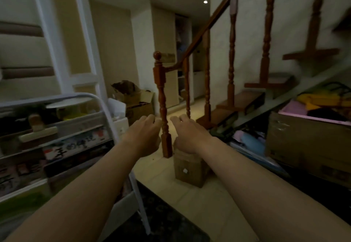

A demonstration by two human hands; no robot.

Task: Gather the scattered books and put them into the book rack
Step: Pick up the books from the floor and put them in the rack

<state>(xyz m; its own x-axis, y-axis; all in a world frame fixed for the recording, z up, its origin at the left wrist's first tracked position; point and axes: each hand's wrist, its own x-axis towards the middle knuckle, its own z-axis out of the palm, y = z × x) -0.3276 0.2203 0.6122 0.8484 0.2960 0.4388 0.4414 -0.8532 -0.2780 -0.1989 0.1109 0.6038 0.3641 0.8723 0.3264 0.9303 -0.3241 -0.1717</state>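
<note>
Both hands empty: left hand (145,135) and right hand (190,136) extended forward, fingers loosely curled. Book rack (57,137) near left; judged reaching for more books.

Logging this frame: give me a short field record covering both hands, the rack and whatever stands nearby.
left hand: held out in front, fingers loosely curled, holds nothing
right hand: held out in front, fingers loosely curled, holds nothing
book rack: at the left, white frame, tiers already filled; blurred
stair post: wooden, seen between the two hands
small cardboard box: on the floor below the right hand
large cardboard box: at the right, under the stairs
</note>
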